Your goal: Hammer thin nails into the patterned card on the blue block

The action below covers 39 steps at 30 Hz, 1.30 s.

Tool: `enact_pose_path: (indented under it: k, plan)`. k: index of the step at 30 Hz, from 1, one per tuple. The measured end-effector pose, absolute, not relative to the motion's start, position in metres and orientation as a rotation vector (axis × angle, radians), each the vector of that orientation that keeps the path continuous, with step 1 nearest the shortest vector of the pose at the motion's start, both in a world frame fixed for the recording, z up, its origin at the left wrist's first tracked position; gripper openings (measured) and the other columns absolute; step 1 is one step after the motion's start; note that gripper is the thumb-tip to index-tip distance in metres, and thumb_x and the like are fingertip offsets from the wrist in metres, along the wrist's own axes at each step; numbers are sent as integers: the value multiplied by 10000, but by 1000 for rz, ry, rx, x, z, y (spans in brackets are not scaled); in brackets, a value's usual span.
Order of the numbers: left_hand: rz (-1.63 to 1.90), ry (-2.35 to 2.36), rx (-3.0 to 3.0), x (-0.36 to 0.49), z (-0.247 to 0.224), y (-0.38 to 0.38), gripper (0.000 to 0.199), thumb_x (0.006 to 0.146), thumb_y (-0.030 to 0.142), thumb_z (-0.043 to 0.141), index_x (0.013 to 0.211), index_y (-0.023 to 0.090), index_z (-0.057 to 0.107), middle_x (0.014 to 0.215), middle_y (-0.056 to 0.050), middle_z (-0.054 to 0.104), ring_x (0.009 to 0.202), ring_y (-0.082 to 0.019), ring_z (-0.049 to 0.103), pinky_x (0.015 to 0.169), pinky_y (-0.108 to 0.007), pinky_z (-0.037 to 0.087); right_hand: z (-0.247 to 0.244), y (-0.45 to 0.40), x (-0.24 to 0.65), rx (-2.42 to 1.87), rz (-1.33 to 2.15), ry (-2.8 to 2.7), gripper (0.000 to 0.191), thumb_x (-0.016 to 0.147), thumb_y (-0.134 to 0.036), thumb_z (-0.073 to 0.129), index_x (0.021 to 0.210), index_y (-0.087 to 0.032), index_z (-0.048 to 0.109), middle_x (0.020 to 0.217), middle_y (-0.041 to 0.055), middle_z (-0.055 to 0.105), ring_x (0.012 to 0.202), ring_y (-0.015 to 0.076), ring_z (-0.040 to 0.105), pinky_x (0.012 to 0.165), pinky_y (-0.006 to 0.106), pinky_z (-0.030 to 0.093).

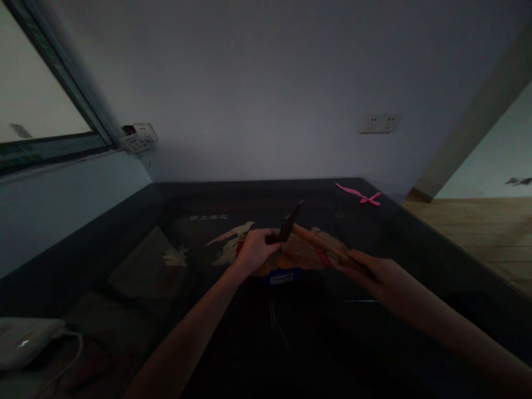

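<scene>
A hammer (318, 239) with a wooden handle and a dark head is held in both hands, tilted above a bag on the table. My right hand (376, 271) is closed round the lower end of the handle. My left hand (258, 248) is closed on one end of the head, and the other end points up and away. Beneath them lies a colourful bag (299, 255) in orange and red, with a blue part bearing a white label. My hands and the hammer cover much of it, and its contents cannot be made out in the dim light.
The glossy black table (174, 199) carries a printed white bird design. A pink ribbon-like strip (368, 199) lies at the back right. At the near left is a white device (29, 338) with a cable. Wall sockets (380, 123) and a window frame (54, 66) are behind.
</scene>
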<state>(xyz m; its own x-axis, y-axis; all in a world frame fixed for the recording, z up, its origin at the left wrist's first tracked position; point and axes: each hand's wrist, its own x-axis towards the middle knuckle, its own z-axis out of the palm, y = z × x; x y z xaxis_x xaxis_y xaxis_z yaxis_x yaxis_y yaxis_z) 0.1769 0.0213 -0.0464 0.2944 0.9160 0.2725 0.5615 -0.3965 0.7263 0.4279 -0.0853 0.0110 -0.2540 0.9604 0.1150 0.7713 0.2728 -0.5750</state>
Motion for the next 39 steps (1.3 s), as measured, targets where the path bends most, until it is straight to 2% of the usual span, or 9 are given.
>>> enact_pose_path:
  k: [16,21,24,27,30,36,39]
  plan:
    - [967,1264,2085,177,-49,22,66,769,191,663,812,164,704,816,-30,730,759,-175,676,714,-269,500,-2,-84,430,-1517,562,-1993,230,873,-386,468,858,-219,625,685,32,667,567,179,606,501,269,423]
    - [964,1261,2107,177,-47,21,44,765,192,668,785,166,697,790,-24,726,741,-171,671,695,-264,500,-6,-84,432,-1541,624,-1965,248,844,-368,487,941,-201,642,728,50,678,602,194,615,536,286,444]
    - [965,1278,2127,177,-45,20,39,765,201,672,762,168,692,756,-17,719,717,-169,663,689,-265,500,-12,-84,434,-1573,658,-1930,214,821,-347,515,883,-196,652,693,42,667,575,180,596,533,278,428]
    - [1009,1225,2106,178,-46,19,37,772,200,664,767,169,682,771,-16,715,716,-161,660,695,-266,508,-17,-91,431,-1563,802,-1735,217,788,-399,577,833,-194,636,609,8,590,506,142,517,451,243,379]
    - [1036,1156,2109,178,-48,19,21,779,181,652,790,167,665,784,-16,704,730,-156,658,697,-265,516,-25,-102,424,-1495,1074,-1386,305,768,-488,626,848,-195,597,599,-28,497,489,104,450,407,205,345]
    - [1081,1037,2162,172,-41,19,301,765,137,661,1054,181,586,889,-19,686,819,-149,659,769,-283,528,-49,-113,421,-1302,1377,-968,417,704,-528,710,915,-199,563,565,-71,417,413,45,338,342,150,262]
    - [1184,1082,2265,166,-21,13,350,775,134,648,1111,182,563,996,-48,672,916,-166,642,842,-322,514,-54,-110,428,-1241,1433,-922,412,701,-501,728,919,-203,545,537,-87,394,380,27,292,325,137,217]
